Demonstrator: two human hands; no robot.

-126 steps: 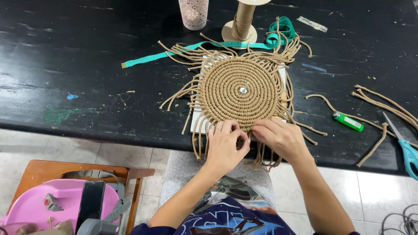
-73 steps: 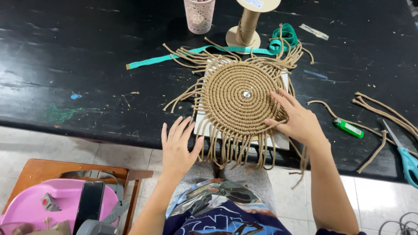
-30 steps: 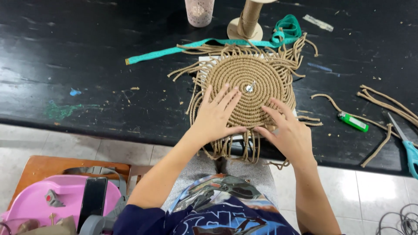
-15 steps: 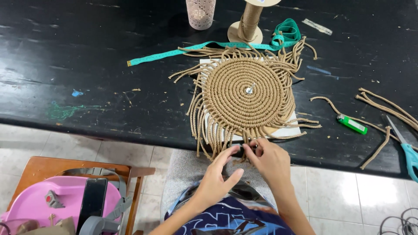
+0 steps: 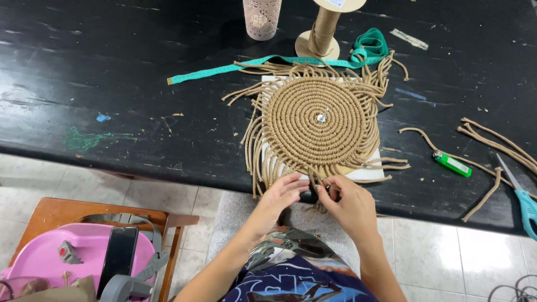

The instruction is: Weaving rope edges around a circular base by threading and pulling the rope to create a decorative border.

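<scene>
Nearest to us, low on the left, we list a wooden stool (image 5: 50,215) carrying a pink case (image 5: 45,263) with a dark phone (image 5: 118,257) lying on it.

Next, at the table's near edge, our left hand (image 5: 279,196) and right hand (image 5: 349,204) meet just below the mat. Both have their fingers pinched nearly closed on the cord fringe (image 5: 313,182) that hangs from the mat's near side; we cannot tell how many strands each one holds.

On the black table (image 5: 112,84) we record the round coiled cord mat (image 5: 321,120), lying flat on a pale board (image 5: 369,170), with a metal pin (image 5: 322,117) at its centre and loose cord ends spreading all round its rim.

To the right, well apart from the mat: a green lighter (image 5: 453,164), cut cord lengths (image 5: 492,145), and blue-handled scissors (image 5: 523,198) at the frame edge.

Farther back: a teal measuring tape (image 5: 224,68) running from the left to a coil behind the mat, a cord spool (image 5: 324,31) standing upright just beyond the mat, and a pink patterned cup (image 5: 261,18) to its left.
</scene>
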